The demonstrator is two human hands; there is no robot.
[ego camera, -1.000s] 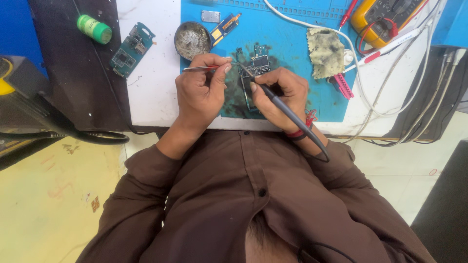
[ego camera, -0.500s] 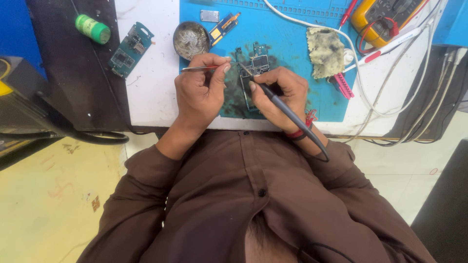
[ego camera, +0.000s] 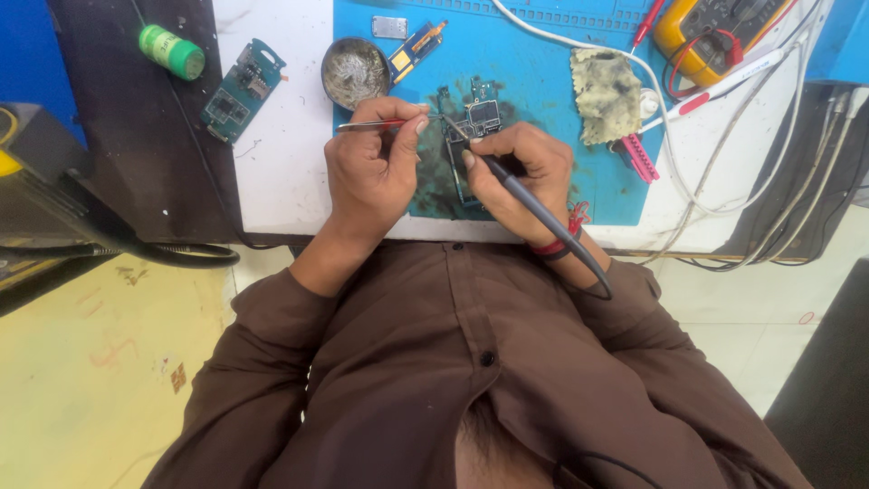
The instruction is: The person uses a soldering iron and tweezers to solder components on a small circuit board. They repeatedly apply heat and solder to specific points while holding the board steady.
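Note:
A small circuit board (ego camera: 482,115) lies on a blue work mat (ego camera: 534,72) stained dark around it. My left hand (ego camera: 371,167) grips thin tweezers (ego camera: 380,124), their tips pointing right at the board. My right hand (ego camera: 516,177) holds a dark soldering iron (ego camera: 534,208) like a pen, its tip touching the board's left edge. The iron's cable runs back over my right wrist. Both hands rest on the mat close together.
A round tin of tip-cleaning wool (ego camera: 355,72) sits left of the board, with a green circuit board (ego camera: 243,89) and a green cylinder (ego camera: 172,52) further left. A dirty cloth (ego camera: 605,94), pink tool (ego camera: 638,156), yellow multimeter (ego camera: 715,27) and white cables (ego camera: 724,181) lie right.

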